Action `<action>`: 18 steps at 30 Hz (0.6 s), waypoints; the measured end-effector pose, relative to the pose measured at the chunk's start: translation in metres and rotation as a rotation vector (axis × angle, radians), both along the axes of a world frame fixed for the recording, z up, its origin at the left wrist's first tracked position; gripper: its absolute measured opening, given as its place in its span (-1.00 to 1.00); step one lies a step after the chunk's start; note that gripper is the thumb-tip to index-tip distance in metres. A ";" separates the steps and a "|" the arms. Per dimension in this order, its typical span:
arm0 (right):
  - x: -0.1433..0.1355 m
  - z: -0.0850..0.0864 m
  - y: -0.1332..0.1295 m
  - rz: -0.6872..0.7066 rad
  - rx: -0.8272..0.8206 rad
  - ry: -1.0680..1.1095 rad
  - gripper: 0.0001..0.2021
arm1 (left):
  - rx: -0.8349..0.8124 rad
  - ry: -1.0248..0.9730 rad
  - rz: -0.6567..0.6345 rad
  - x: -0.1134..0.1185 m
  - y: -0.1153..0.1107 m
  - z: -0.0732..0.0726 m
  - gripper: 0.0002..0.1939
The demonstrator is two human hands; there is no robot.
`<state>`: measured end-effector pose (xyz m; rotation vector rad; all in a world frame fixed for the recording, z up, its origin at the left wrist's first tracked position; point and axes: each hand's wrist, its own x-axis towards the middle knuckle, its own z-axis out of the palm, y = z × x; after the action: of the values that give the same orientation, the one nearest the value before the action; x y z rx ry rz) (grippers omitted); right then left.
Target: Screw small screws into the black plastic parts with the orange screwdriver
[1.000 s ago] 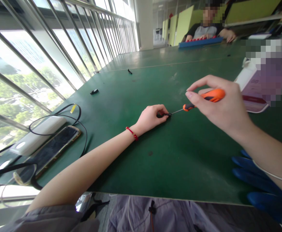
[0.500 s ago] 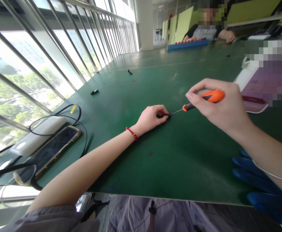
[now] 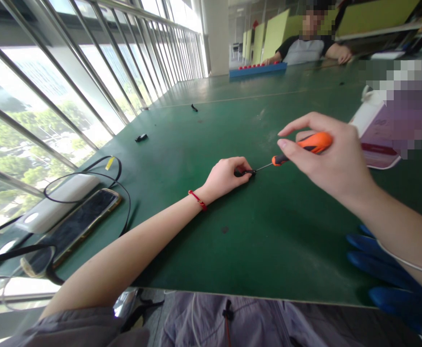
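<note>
My left hand [image 3: 228, 173] rests on the green table, its fingers closed round a small black part [image 3: 247, 172] whose exact kind I cannot make out. An orange and black screwdriver [image 3: 314, 142] lies in my right hand [image 3: 335, 159], between thumb and palm, with the index finger lifted off the handle. The screwdriver's thin metal shaft slants down to the left, and its tip meets the black part at my left fingertips.
At left lie a phone [image 3: 84, 224], a white power bank-like block [image 3: 59, 202] and looped black cable. Small black pieces [image 3: 142, 138] sit farther off. Blue gloves [image 3: 380, 260] lie under my right forearm. Across the table, a person [image 3: 306, 48] touches a blue rack [image 3: 257, 70].
My right index finger has lifted away from the thumb, and the screwdriver handle has shifted slightly. My left hand is still. The blue rack across the table has slid left.
</note>
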<state>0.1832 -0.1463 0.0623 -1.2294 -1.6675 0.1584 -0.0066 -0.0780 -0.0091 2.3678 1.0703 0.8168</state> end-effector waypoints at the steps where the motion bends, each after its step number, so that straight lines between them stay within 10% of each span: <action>1: 0.000 -0.001 0.001 0.015 0.036 0.011 -0.85 | -0.002 0.001 0.001 0.000 0.000 0.000 -0.87; 6: 0.004 -0.005 0.006 0.065 0.081 0.077 -0.55 | -0.007 -0.001 0.004 0.000 0.000 0.000 -0.86; 15: 0.000 0.001 0.000 -0.018 0.006 0.013 -0.91 | 0.000 0.000 0.000 0.000 0.000 0.000 -0.87; 18: 0.002 -0.003 0.002 0.055 0.078 0.046 -0.63 | -0.003 -0.002 0.002 0.000 0.001 -0.001 -0.87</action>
<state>0.1853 -0.1444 0.0597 -1.1141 -1.6527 0.1528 -0.0064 -0.0774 -0.0100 2.3630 1.0720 0.8171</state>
